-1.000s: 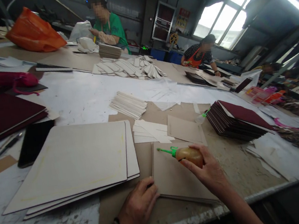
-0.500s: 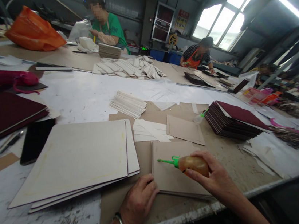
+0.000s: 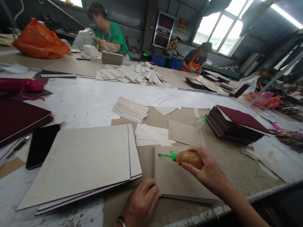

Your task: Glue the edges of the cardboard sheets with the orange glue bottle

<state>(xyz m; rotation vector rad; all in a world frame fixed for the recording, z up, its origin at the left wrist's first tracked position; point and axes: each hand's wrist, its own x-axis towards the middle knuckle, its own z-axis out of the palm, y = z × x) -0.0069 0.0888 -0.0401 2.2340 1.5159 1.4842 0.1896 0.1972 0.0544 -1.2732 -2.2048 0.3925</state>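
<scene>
In my right hand [image 3: 210, 171] is a squeeze bottle [image 3: 190, 159] of amber liquid, probably glue, with a green cap and nozzle. It lies nearly level, its tip pointing left over the upper left part of a stack of brown cardboard sheets [image 3: 174, 183]. Whether the tip touches the top sheet I cannot tell. My left hand [image 3: 141, 204], with a silver bangle at the wrist, is closed against the left edge of that stack. White paper strips [image 3: 152, 133] and a separate brown sheet [image 3: 184, 131] lie just beyond the stack.
Left are large pale boards [image 3: 90, 158], a black phone [image 3: 42, 144] and maroon covers [image 3: 10, 121]. A maroon-topped stack [image 3: 241, 118] stands right, beside a second green-tipped bottle [image 3: 201, 121]. Bundled strips [image 3: 130, 109] lie farther back. Two co-workers [image 3: 113, 34] sit across the table.
My right hand has carried the bottle slightly away from me, so its tip is nearer the stack's far edge. My left hand stays at the stack. The view has shifted slightly.
</scene>
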